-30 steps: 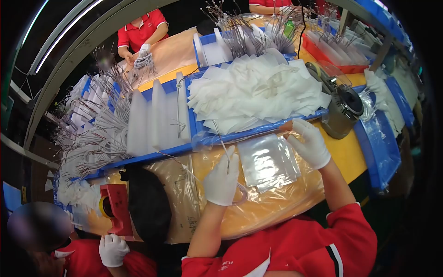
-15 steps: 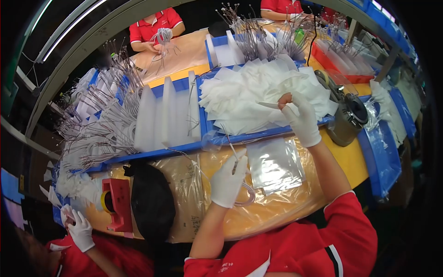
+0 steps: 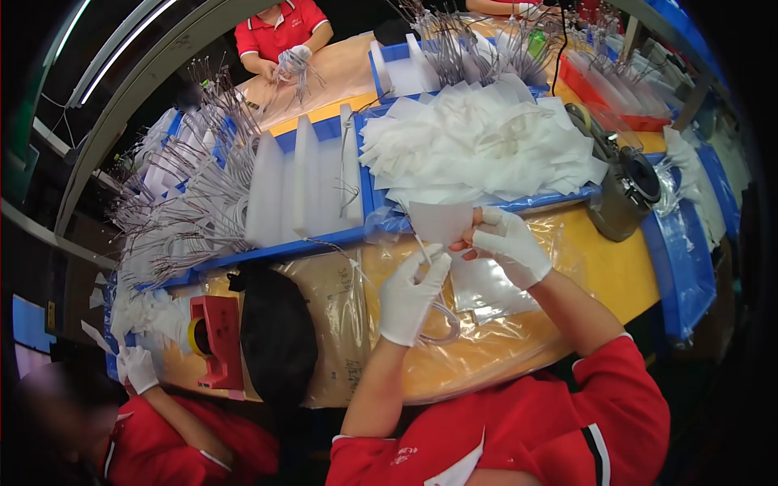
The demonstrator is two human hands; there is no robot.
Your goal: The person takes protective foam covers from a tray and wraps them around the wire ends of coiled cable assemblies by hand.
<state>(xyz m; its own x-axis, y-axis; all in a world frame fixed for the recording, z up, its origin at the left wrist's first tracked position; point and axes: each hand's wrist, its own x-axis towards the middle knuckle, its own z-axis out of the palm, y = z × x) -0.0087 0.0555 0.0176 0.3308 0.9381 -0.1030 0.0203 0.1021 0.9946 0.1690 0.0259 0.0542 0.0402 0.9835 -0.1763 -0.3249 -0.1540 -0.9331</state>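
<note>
My left hand (image 3: 412, 301), in a white glove, pinches a thin grey-white cable near its end. The coil of this cable (image 3: 457, 326) hangs beside the palm, above the table. My right hand (image 3: 509, 249), in a white glove with bare fingertips showing, holds a small white sheet (image 3: 440, 220) by its right side. This sheet stands just behind the cable end, close to my left fingertips; I cannot tell whether they touch. Behind both hands, a blue bin (image 3: 519, 203) holds a heap of similar white sheets (image 3: 486, 146). Clear plastic bags (image 3: 486, 296) lie beneath my right hand.
Blue trays with white foam dividers (image 3: 306, 178) and bundled cables (image 3: 190, 215) stand to the left. Nearby are a red tape dispenser (image 3: 220, 340), a black cloth item (image 3: 278, 332) and a dark grey-green container (image 3: 620, 198). Co-workers sit at left and across the table.
My right hand has come down and left from the heap, bringing a white sheet to the cable. My left hand still grips the cable. The view has shifted slightly.
</note>
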